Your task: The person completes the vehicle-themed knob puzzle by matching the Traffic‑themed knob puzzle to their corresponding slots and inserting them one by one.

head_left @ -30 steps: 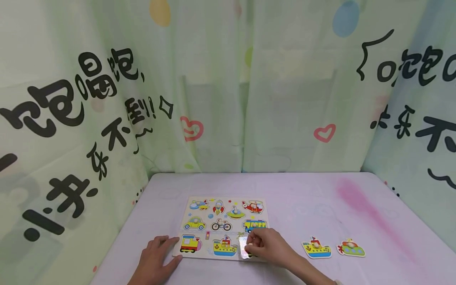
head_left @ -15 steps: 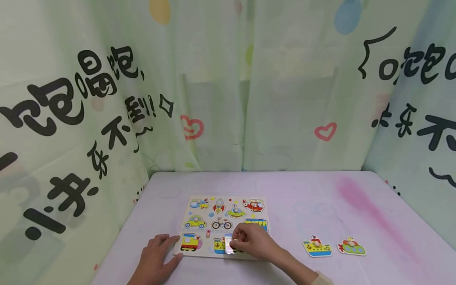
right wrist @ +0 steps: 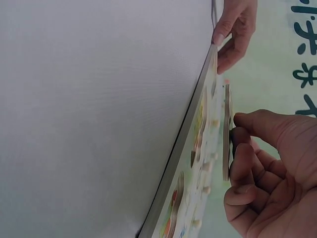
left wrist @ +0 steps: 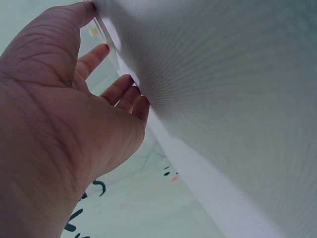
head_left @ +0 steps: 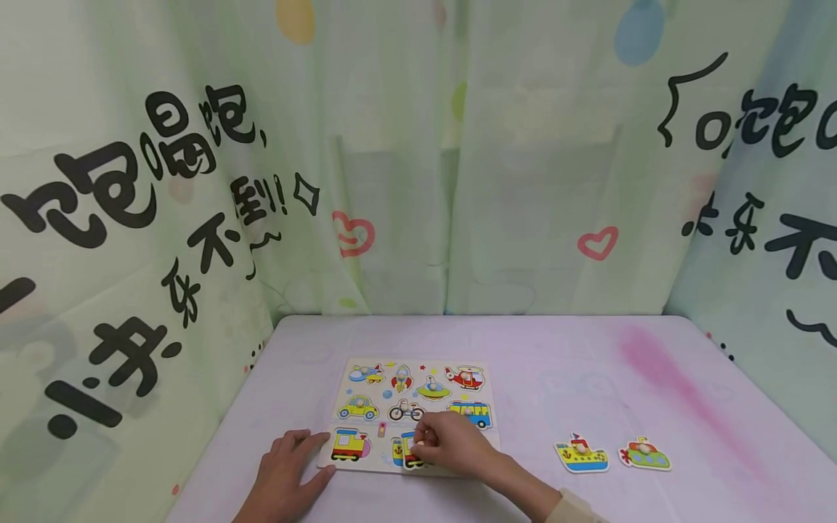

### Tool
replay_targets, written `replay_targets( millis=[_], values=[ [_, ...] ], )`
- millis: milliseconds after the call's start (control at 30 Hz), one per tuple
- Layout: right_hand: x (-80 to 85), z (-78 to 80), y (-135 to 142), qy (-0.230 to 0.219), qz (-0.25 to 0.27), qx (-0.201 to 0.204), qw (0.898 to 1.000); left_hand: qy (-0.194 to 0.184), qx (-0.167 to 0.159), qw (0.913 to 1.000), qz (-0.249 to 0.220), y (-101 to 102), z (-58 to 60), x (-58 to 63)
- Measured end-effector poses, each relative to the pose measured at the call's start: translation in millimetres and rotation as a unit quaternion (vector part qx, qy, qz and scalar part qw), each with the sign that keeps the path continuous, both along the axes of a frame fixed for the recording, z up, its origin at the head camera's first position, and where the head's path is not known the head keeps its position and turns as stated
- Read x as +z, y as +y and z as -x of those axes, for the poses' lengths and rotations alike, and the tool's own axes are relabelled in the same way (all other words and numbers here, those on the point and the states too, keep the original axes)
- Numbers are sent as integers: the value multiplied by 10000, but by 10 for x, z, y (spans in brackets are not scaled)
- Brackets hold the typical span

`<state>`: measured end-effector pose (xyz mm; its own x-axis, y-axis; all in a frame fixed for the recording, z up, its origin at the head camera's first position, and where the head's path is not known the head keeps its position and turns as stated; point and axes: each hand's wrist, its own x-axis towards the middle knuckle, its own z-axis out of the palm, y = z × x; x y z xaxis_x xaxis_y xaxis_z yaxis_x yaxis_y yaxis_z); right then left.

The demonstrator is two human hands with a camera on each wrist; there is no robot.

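A flat puzzle board (head_left: 375,465) with vehicle pictures lies on the table. My left hand (head_left: 285,472) rests at its left edge, fingers relaxed; in the left wrist view the fingertips of the left hand (left wrist: 74,94) meet the edge. Above the bottom row, my right hand (head_left: 454,444) pinches a train puzzle piece (head_left: 409,452). The piece overlaps the ship picture (head_left: 397,452) and hides most of it. In the right wrist view, the puzzle piece (right wrist: 227,144) stands edge-on, apart from the board (right wrist: 168,198), between thumb and fingers of the right hand (right wrist: 272,173). A train picture (head_left: 349,444) shows bottom left.
Right of the board lie a ship puzzle piece (head_left: 581,455) and a submarine puzzle piece (head_left: 644,455). Airplane, rocket, helicopter, car, bicycle and bus (head_left: 469,414) fill the upper rows. A printed curtain (head_left: 523,218) stands behind the pale table (head_left: 556,378).
My right hand has moved left along the bottom row with the train piece, whose face has turned from bright glare to visible colours. The left hand stays at the board's edge.
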<state>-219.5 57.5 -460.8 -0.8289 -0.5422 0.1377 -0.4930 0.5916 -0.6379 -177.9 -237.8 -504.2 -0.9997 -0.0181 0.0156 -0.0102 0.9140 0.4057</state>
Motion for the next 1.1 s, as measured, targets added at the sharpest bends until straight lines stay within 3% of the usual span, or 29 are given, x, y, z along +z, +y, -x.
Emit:
replay_targets(
  millis=[600, 833, 1100],
  values=[
    [-93, 66, -264, -184, 109, 16, 9998, 33, -22, 10000, 87, 6, -1, 10],
    [-112, 82, -403, -59, 124, -33, 9999, 38, -41, 10000, 80, -2, 7, 3],
    [-89, 92, -515, -257, 407, 114, 9988, 17, -74, 9999, -66, -20, 3, -1]
  ],
)
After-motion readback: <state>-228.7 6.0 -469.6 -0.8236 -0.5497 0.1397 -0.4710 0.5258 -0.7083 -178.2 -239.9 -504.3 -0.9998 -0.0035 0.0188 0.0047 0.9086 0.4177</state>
